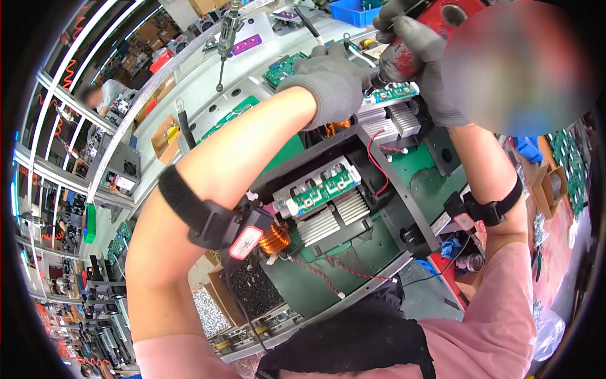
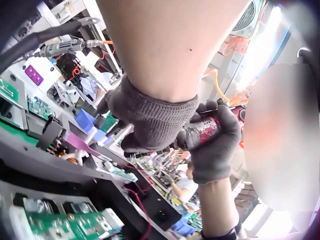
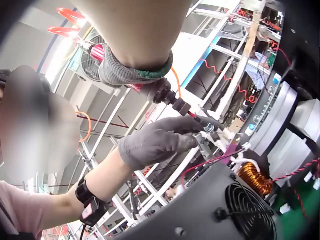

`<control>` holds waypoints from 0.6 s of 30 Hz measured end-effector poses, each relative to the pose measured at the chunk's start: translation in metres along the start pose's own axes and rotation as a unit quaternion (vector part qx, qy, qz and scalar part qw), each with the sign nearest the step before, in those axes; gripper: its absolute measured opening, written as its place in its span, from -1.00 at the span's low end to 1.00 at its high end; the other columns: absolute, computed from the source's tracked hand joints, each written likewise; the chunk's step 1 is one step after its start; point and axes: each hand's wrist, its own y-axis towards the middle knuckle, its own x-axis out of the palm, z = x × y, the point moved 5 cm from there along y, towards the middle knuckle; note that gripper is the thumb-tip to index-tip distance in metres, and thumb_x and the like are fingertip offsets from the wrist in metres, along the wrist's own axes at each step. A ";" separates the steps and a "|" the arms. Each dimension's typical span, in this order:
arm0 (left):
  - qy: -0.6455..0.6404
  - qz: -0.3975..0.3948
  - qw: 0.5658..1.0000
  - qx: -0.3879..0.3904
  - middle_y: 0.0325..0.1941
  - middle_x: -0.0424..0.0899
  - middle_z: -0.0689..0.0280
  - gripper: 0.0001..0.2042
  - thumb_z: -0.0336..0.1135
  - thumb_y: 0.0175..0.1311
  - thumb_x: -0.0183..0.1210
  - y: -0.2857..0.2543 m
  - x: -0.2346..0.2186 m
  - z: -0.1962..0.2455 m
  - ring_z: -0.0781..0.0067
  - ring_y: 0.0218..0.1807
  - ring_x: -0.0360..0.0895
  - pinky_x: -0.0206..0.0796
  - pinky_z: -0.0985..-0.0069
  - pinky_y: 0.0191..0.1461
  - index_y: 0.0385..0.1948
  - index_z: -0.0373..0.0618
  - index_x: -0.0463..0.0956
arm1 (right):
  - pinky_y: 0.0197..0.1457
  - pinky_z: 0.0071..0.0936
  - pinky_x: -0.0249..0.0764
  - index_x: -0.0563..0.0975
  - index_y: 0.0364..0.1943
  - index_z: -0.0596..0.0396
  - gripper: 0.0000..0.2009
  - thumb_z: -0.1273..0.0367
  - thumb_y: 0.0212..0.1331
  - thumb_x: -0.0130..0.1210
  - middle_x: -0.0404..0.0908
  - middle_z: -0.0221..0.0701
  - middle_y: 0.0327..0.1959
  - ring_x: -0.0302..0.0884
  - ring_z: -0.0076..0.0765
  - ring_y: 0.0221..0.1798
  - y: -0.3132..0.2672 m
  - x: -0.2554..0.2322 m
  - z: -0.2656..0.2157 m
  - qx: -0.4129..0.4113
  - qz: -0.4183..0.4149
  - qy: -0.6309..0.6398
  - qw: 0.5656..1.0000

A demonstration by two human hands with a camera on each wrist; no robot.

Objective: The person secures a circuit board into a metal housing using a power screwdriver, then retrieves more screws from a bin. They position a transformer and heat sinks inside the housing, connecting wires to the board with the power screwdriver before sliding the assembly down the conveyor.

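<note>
My right hand (image 1: 435, 76) in a grey glove grips a worn red power driver (image 1: 399, 62), its nose pointing down and left. Beside that nose is my gloved left hand (image 1: 331, 82), its fingers bent. In the right wrist view the left thumb and fingers pinch a small metal part (image 3: 203, 145) close to the driver's tip; its kind cannot be made out. Both hands are over the far side of a black metal case (image 1: 404, 218). Inside it sit a copper coil (image 1: 275, 240), finned heat sinks (image 1: 319, 227) and a green circuit board (image 1: 325, 192).
A slim grey driver (image 1: 227, 38) hangs at the upper left. Loose red wires (image 1: 372, 164) cross the case. A box of small black parts (image 1: 252, 290) stands near the front. At the back is a blue bin (image 1: 353, 12). A fan grille (image 3: 247, 210) shows on one case wall.
</note>
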 end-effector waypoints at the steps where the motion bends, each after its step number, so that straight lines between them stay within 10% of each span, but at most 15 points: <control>1: 0.020 -0.003 1.000 0.010 0.22 0.30 0.13 -0.62 -0.35 0.14 0.07 0.007 0.005 -0.002 0.06 0.28 0.27 0.22 0.20 0.27 0.05 0.16 0.51 | -0.12 -0.39 0.50 0.41 -0.07 0.16 -0.59 0.50 -0.08 0.23 0.56 -0.34 -0.29 0.54 -0.37 -0.22 0.003 -0.001 0.007 -0.011 -0.013 0.005 1.000; 18: 0.132 0.040 0.986 0.096 0.25 0.31 0.25 -0.69 -0.15 0.12 0.16 0.023 0.033 -0.005 0.15 0.34 0.11 0.11 0.16 0.21 -0.06 0.20 0.62 | -0.30 -0.54 0.46 0.58 -0.38 0.22 -0.87 0.43 0.03 0.14 0.61 -0.39 -0.47 0.53 -0.50 -0.40 0.044 -0.010 0.077 0.187 -0.024 -0.149 0.971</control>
